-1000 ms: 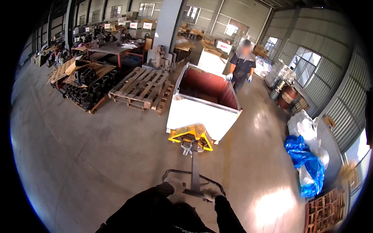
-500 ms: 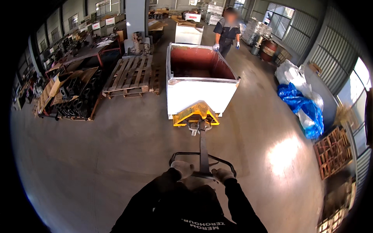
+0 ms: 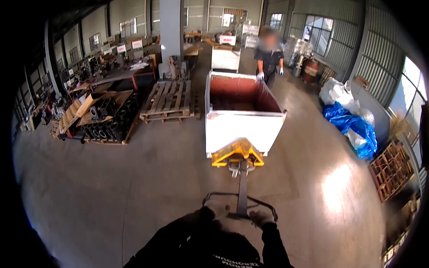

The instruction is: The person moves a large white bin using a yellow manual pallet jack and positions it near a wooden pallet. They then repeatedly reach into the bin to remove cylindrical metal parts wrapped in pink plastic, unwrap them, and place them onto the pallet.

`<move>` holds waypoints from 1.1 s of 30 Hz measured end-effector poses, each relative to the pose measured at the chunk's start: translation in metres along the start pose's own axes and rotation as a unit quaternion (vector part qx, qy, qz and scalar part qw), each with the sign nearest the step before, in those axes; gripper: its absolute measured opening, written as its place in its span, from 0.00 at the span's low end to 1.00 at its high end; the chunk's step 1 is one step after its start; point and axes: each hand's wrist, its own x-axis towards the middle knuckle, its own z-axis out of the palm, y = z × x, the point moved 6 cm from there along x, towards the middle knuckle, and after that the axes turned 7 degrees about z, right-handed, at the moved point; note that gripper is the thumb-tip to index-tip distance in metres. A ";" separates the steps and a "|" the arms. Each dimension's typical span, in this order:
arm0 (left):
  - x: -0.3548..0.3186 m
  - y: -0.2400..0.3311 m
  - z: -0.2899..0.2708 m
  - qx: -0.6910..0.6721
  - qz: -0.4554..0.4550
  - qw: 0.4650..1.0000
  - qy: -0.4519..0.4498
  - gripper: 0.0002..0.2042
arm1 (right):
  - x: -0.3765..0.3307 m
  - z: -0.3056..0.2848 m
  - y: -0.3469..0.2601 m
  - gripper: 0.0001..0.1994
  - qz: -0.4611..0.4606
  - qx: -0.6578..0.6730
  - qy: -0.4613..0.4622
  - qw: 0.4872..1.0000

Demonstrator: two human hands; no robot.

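Both my gloved hands are closed on the black loop handle (image 3: 242, 198) of a yellow pallet jack (image 3: 239, 151). My left hand (image 3: 217, 208) wraps the left side of the loop, and my right hand (image 3: 261, 218) grips the right side, a little nearer to me. From the handle a dark shaft runs forward to the jack's yellow body. On the jack sits a large open-topped metal bin (image 3: 241, 131), white outside and reddish-brown inside; its visible inside looks bare. At its far right corner a co-worker (image 3: 269, 60) in dark clothes rests a gloved hand on the rim.
To the left are a wooden pallet (image 3: 167, 100), a grey column (image 3: 171, 31) and dark metal parts (image 3: 105, 127) on another pallet. White sacks and a blue tarp (image 3: 346, 123) lie along the right, near a leaning pallet (image 3: 391, 169). Another white bin (image 3: 225, 59) stands behind.
My view has tilted up, so the bin, jack and hands appear lower and further right. Both hands keep their grip on the handle; the co-worker stays beside the bin.
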 end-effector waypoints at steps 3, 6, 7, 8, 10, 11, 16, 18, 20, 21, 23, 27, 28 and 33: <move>-0.049 0.005 -0.002 0.020 -0.007 0.996 -0.092 0.25 | -0.065 0.005 -0.028 0.30 0.022 -0.004 -0.075 0.997; -0.082 0.027 -0.017 -0.008 0.051 0.996 -0.075 0.28 | -0.102 0.009 -0.028 0.29 0.046 0.000 -0.075 0.996; -0.089 0.030 -0.018 -0.025 0.058 0.996 -0.068 0.28 | -0.113 0.017 -0.024 0.29 0.045 -0.004 -0.038 0.998; -0.097 0.033 -0.023 -0.037 0.071 0.995 -0.061 0.29 | -0.124 0.022 -0.020 0.29 0.046 -0.008 0.000 0.999; -0.114 0.031 -0.013 0.002 0.101 0.990 -0.095 0.28 | -0.147 0.042 -0.020 0.25 0.015 -0.061 0.066 0.996; -0.121 0.039 0.009 0.024 0.112 0.987 -0.110 0.28 | -0.156 0.057 -0.005 0.24 -0.003 -0.088 0.099 0.991; -0.182 0.055 0.028 0.013 0.234 0.972 -0.005 0.27 | -0.210 0.092 -0.010 0.11 -0.101 -0.116 0.138 0.978; -0.204 0.088 0.047 0.055 0.136 0.970 -0.193 0.28 | -0.243 0.132 0.022 0.10 -0.061 -0.104 0.127 0.984; -0.220 0.080 0.037 0.095 0.128 0.973 -0.169 0.31 | -0.299 0.078 -0.007 0.14 0.001 -0.008 0.047 0.999; -0.243 0.126 0.005 0.053 0.032 0.962 -0.266 0.33 | -0.303 0.094 -0.002 0.16 0.008 -0.007 0.018 1.000; -0.237 0.056 0.062 0.014 0.112 0.983 -0.142 0.29 | -0.342 0.077 -0.010 0.10 0.041 -0.031 0.081 0.995; -0.222 0.016 0.026 -0.060 0.291 0.950 -0.095 0.26 | -0.324 0.079 -0.044 0.11 0.012 0.029 0.091 0.995; -0.213 -0.007 0.029 -0.100 0.220 0.959 -0.148 0.27 | -0.335 0.062 -0.056 0.11 0.035 0.015 0.100 0.994; -0.264 -0.010 0.027 -0.178 0.033 0.931 -0.317 0.32 | -0.370 0.107 -0.074 0.10 0.066 0.039 0.089 0.993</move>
